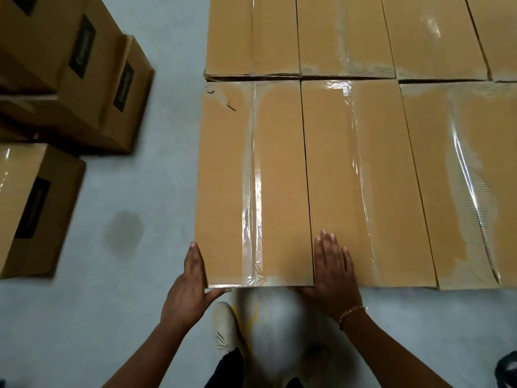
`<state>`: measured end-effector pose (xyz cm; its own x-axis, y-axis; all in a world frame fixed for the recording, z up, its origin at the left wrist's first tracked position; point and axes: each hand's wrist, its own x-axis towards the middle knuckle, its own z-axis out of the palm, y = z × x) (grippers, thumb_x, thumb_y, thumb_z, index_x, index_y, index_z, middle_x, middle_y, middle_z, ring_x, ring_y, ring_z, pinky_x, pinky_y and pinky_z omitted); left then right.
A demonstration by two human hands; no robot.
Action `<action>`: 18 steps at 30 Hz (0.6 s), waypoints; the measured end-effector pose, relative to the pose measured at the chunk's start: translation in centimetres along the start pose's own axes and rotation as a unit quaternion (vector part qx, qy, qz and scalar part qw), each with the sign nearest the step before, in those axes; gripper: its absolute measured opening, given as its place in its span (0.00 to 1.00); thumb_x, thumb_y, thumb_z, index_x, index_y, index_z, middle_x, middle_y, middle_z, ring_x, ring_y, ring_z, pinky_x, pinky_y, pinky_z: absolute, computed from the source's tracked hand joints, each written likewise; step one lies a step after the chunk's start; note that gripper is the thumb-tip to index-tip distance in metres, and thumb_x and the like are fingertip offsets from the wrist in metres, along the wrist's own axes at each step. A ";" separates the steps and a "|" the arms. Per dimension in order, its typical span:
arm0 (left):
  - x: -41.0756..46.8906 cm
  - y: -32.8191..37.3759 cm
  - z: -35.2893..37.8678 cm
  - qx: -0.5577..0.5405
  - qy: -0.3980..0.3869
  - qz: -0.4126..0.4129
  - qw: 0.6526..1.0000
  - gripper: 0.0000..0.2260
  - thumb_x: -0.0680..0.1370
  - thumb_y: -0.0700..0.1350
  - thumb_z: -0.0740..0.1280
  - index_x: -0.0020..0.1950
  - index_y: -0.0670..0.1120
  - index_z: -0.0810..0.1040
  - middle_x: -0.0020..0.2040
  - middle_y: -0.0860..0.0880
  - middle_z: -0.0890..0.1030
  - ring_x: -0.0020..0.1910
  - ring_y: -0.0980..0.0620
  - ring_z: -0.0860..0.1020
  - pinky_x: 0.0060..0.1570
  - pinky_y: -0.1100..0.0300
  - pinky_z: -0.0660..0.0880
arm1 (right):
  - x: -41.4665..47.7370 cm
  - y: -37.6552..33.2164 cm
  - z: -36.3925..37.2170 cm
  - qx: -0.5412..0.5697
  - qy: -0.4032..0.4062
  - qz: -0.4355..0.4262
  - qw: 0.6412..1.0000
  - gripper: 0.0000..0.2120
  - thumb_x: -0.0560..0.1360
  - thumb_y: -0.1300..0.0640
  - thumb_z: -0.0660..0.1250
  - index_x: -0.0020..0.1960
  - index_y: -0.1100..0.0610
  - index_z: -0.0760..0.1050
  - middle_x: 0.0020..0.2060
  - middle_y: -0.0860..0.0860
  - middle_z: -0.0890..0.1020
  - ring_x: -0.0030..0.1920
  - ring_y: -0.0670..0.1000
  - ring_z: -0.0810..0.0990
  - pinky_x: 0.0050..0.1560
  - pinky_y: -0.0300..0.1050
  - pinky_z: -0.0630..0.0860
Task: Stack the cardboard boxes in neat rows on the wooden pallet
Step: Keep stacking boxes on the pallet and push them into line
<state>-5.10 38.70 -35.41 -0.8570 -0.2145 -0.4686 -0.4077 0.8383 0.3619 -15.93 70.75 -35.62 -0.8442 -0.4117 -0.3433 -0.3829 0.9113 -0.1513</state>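
Observation:
A long taped cardboard box (pixel 279 163) lies at the near left corner of a flat layer of boxes. My left hand (pixel 190 287) presses its near left corner, fingers straight along the side, thumb under the front edge. My right hand (pixel 334 273) lies flat with straight fingers on the seam between this box and the neighbouring box (pixel 363 177). More boxes fill a far row (pixel 344 35) and continue to the right (pixel 458 186). The pallet beneath is hidden.
Loose cardboard boxes with dark labels stand on the grey floor at the left, a pile at the far left (pixel 84 79) and one nearer (pixel 30 208). A dark stain (pixel 124 228) marks the floor. My shoe (pixel 223 326) is just before the stack's front edge.

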 end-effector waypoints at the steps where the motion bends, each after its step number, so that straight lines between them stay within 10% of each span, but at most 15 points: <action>1: 0.1 -0.1 0.0 0.001 0.002 0.003 1.000 0.57 0.69 0.77 0.58 0.83 0.47 0.34 0.85 0.44 0.50 0.52 0.39 0.83 0.45 0.47 0.80 | 0.0 0.0 0.1 0.001 0.002 0.003 1.000 0.57 0.72 0.18 0.47 0.80 0.65 0.59 0.80 0.61 0.58 0.80 0.62 0.57 0.76 0.64 0.60; 18: 1.1 -1.0 0.9 -0.013 0.004 0.015 1.000 0.56 0.69 0.77 0.57 0.82 0.50 0.30 0.84 0.42 0.50 0.55 0.37 0.82 0.51 0.44 0.81 | 0.2 -0.2 0.3 -0.021 0.002 0.006 1.000 0.53 0.74 0.22 0.46 0.80 0.65 0.60 0.80 0.61 0.59 0.79 0.62 0.60 0.74 0.63 0.62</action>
<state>-5.32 38.09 -36.99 -0.8716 -0.1937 -0.4504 -0.3899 0.8308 0.3972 -15.95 70.48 -35.97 -0.8504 -0.4002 -0.3416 -0.3877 0.9155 -0.1072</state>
